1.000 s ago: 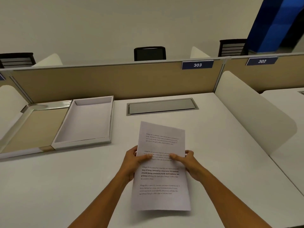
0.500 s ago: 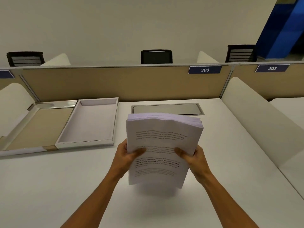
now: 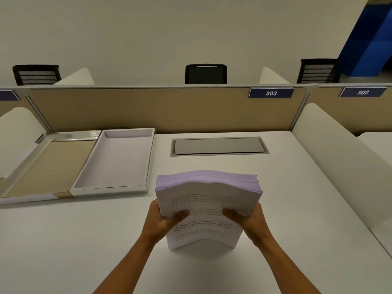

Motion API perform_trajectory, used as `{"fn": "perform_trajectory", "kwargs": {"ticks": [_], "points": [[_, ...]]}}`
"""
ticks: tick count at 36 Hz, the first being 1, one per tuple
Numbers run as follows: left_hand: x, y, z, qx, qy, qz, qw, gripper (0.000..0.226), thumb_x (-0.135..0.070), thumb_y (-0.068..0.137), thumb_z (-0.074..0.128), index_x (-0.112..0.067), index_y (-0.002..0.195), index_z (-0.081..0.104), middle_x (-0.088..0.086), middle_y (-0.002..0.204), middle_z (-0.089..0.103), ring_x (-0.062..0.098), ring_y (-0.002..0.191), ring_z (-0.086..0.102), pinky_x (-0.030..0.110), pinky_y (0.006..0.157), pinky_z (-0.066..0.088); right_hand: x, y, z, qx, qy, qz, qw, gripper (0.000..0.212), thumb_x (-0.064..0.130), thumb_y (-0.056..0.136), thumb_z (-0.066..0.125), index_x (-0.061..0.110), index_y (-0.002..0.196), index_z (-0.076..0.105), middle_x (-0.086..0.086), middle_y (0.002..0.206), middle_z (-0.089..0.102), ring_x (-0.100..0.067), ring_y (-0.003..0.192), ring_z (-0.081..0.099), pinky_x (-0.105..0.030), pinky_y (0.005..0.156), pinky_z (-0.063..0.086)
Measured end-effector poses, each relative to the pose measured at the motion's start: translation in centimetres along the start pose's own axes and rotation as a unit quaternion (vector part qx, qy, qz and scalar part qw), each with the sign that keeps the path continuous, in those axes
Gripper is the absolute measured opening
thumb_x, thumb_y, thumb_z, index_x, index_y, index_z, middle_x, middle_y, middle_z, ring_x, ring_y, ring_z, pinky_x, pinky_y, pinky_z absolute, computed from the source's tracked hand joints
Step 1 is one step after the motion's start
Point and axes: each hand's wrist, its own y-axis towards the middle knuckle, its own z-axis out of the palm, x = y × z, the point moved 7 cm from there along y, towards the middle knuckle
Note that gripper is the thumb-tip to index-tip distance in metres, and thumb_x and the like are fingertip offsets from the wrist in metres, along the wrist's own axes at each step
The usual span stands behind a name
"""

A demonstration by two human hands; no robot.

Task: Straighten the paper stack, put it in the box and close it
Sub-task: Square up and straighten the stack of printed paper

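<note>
A thick stack of printed white paper point(image 3: 204, 200) stands on its short edge on the white desk, bowed slightly, its bottom edge touching the desktop. My left hand point(image 3: 162, 219) grips its left side with the thumb across the front page. My right hand point(image 3: 249, 218) grips the right side the same way. The open box point(image 3: 148, 158) lies flat at the left, an empty white tray with low walls. Its lid point(image 3: 48, 166), hinged to the tray's left side, lies open with a tan inner face and a silvery rim.
A grey cable hatch point(image 3: 218, 146) is set into the desk behind the stack. A tan partition point(image 3: 159, 109) with a "303" label closes the back. White curved side dividers point(image 3: 339, 158) stand at right and left. Black chairs show beyond the partition.
The stack lay flat under both hands, then was lifted and tipped upright. It has now come down so that its bottom edge rests on the desk.
</note>
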Motion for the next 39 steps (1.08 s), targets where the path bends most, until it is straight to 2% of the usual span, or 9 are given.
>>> {"fn": "perform_trajectory", "kwargs": {"ticks": [4, 6, 9, 13, 16, 26, 30, 35, 39], "points": [[0.4, -0.2, 0.2, -0.03, -0.034, -0.006, 0.999, 0.066, -0.067, 0.05, 0.082, -0.037, 0.109, 0.071, -0.01, 0.1, 0.075, 0.021, 0.095, 0.072, 0.031, 0.068, 0.064, -0.2, 0.5, 0.2, 0.018, 0.017, 0.006, 1.0, 0.046, 0.02, 0.066, 0.08, 0.05, 0.101, 0.073, 0.002, 0.106, 0.077, -0.025, 0.098, 0.072, -0.04, 0.074, 0.063], [0.9, -0.4, 0.4, -0.051, -0.046, -0.015, 0.998, 0.079, -0.067, 0.047, 0.083, -0.024, 0.112, 0.068, -0.009, 0.1, 0.075, 0.022, 0.096, 0.071, 0.031, 0.067, 0.064, -0.5, 0.5, 0.4, 0.027, 0.039, 0.011, 0.999, 0.047, 0.025, 0.064, 0.081, 0.045, 0.105, 0.072, -0.002, 0.109, 0.076, -0.028, 0.1, 0.072, -0.043, 0.077, 0.063], [1.4, -0.4, 0.6, -0.074, -0.047, -0.022, 0.996, 0.081, -0.063, 0.049, 0.084, -0.017, 0.113, 0.067, -0.009, 0.099, 0.075, 0.021, 0.095, 0.071, 0.03, 0.065, 0.063, -0.6, 0.6, 0.6, 0.029, 0.051, 0.011, 0.998, 0.048, 0.015, 0.067, 0.078, 0.046, 0.104, 0.072, -0.001, 0.107, 0.076, -0.029, 0.101, 0.071, -0.045, 0.077, 0.063], [1.8, -0.3, 0.6, -0.084, -0.015, -0.033, 0.996, 0.046, -0.031, 0.064, 0.082, -0.02, 0.108, 0.07, -0.009, 0.099, 0.076, 0.025, 0.093, 0.072, 0.036, 0.067, 0.064, -0.4, 0.5, 1.1, 0.012, 0.05, -0.002, 0.999, 0.045, 0.013, 0.071, 0.073, 0.051, 0.095, 0.075, 0.005, 0.101, 0.078, -0.027, 0.098, 0.073, -0.045, 0.076, 0.064], [1.7, -0.3, 0.7, -0.089, -0.012, -0.029, 0.996, 0.038, -0.023, 0.067, 0.079, -0.025, 0.103, 0.071, -0.012, 0.097, 0.076, 0.021, 0.091, 0.073, 0.038, 0.068, 0.065, 0.0, 0.3, 1.3, -0.012, 0.046, -0.014, 0.999, 0.043, 0.016, 0.071, 0.072, 0.053, 0.092, 0.075, 0.008, 0.097, 0.078, -0.025, 0.094, 0.074, -0.041, 0.072, 0.064], [0.4, 0.0, 0.3, -0.08, -0.012, -0.006, 0.997, 0.042, -0.023, 0.068, 0.079, -0.023, 0.109, 0.069, -0.02, 0.095, 0.075, 0.015, 0.093, 0.072, 0.03, 0.067, 0.064, 1.3, 0.1, 1.2, -0.013, 0.045, -0.033, 0.998, 0.047, 0.012, 0.071, 0.073, 0.053, 0.094, 0.075, 0.012, 0.096, 0.079, -0.017, 0.088, 0.075, -0.03, 0.066, 0.062], [0.7, -0.6, 0.7, -0.079, -0.049, -0.013, 0.996, 0.066, -0.056, 0.058, 0.084, -0.018, 0.111, 0.069, -0.008, 0.099, 0.076, 0.022, 0.095, 0.072, 0.033, 0.067, 0.064, 0.6, -0.2, 1.5, -0.003, 0.047, -0.021, 0.999, 0.046, 0.012, 0.072, 0.072, 0.052, 0.094, 0.075, 0.01, 0.098, 0.078, -0.019, 0.093, 0.075, -0.033, 0.069, 0.063], [1.5, -0.2, 0.7, -0.082, -0.034, -0.031, 0.996, 0.045, -0.022, 0.068, 0.078, -0.017, 0.112, 0.069, -0.002, 0.096, 0.076, 0.025, 0.094, 0.072, 0.037, 0.07, 0.065, 0.7, 0.0, 1.6, 0.006, 0.035, -0.021, 0.999, 0.048, 0.012, 0.072, 0.072, 0.054, 0.097, 0.073, 0.009, 0.101, 0.077, -0.02, 0.096, 0.073, -0.036, 0.073, 0.063], [1.4, 0.1, 0.7, -0.086, -0.021, -0.033, 0.996, 0.045, -0.024, 0.068, 0.077, -0.016, 0.112, 0.069, 0.003, 0.101, 0.075, 0.027, 0.091, 0.072, 0.039, 0.07, 0.065, 0.9, 0.4, 1.4, -0.002, 0.028, -0.022, 0.999, 0.045, 0.016, 0.072, 0.073, 0.054, 0.096, 0.074, 0.01, 0.1, 0.078, -0.022, 0.096, 0.073, -0.034, 0.07, 0.063]]}}
